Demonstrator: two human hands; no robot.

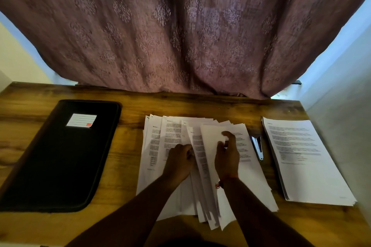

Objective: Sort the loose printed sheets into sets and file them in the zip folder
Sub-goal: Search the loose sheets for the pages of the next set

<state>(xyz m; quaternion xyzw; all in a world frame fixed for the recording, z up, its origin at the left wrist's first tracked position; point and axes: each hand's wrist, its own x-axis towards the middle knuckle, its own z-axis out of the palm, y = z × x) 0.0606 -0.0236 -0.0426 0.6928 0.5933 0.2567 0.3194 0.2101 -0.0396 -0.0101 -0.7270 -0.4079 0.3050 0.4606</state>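
So from my feed, this looks like the middle of the sorting step, nothing filed yet. Both hands are down in the fanned loose sheets (200, 158) in the middle of the desk (128, 146). The left hand (179, 161) has its fingers curled into the fan, and I think it's pinching the edge of a sheet, though the blur there makes it hard to be sure how many it has. The right hand (227, 153) sits just to the right of it, palm on the topmost page, thumb and forefinger bent toward each other like it's about to peel that page off, but I can't tell if it really has hold of it.

Further right of the right hand there's a stapler (257, 147) lying just beside the fan, and past that a neat stack (307, 158), which I'd guess is a set already sorted. The black zip folder (64, 154) is well off to the left of the left hand, closed and flat, label up.

Next move as I see it: separate one sheet cleanly, read its heading, and carry it to the matching set. The tricky bit is that thin pages cling together, so lifting exactly one needs a careful pinch while the other hand pins the rest.
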